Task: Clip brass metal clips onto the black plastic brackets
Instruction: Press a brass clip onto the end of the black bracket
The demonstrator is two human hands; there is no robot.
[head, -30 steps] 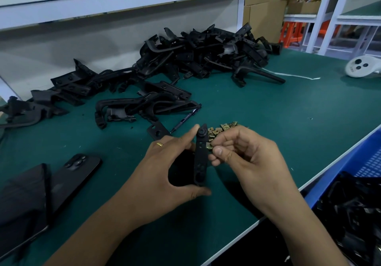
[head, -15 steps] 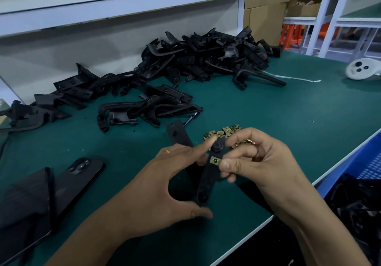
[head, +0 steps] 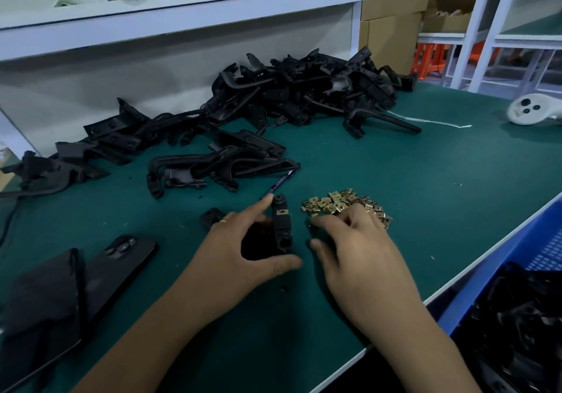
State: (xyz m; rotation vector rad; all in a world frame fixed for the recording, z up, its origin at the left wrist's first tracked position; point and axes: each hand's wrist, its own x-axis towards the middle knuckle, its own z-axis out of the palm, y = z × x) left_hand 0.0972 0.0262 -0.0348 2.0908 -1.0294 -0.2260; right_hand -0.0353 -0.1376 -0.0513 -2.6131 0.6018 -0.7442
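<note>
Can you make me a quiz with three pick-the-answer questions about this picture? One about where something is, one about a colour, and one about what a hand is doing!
1. Where is the pile of brass clips?
A. On the shelf
B. On the table by the right hand
C. In the blue bin

2. What colour is the table?
A. Green
B. Red
C. White

3. What is the left hand doing?
A. Resting flat
B. Holding a phone
C. Holding a black bracket

Answers:
1 B, the clips lie at the right hand's fingertips.
2 A, the table's mat is dark green.
3 C, forefinger and thumb grip the bracket's two ends.
</note>
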